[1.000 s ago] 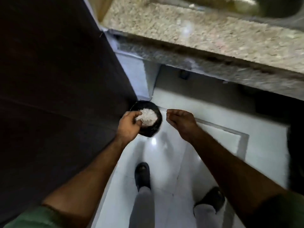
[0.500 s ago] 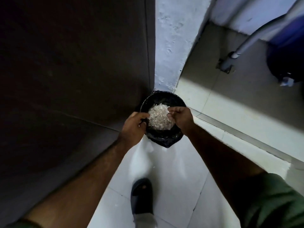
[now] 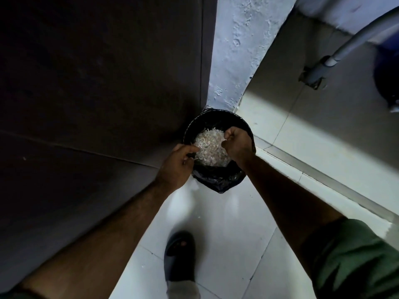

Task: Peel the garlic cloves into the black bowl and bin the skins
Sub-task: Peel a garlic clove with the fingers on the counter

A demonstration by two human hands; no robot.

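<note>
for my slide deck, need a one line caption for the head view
Both hands, left hand and right hand, hold garlic skins over the bag-lined bin.

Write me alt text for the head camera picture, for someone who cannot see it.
Seen from above, a person's two hands hold a pile of pale garlic skins over a bin lined with a black bag, which stands on a white tiled floor in a corner. The left hand supports the pile's edge; the right hand is curled at its far side.

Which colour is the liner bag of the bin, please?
Black and glossy liner bag, seen best in the head view.
</note>
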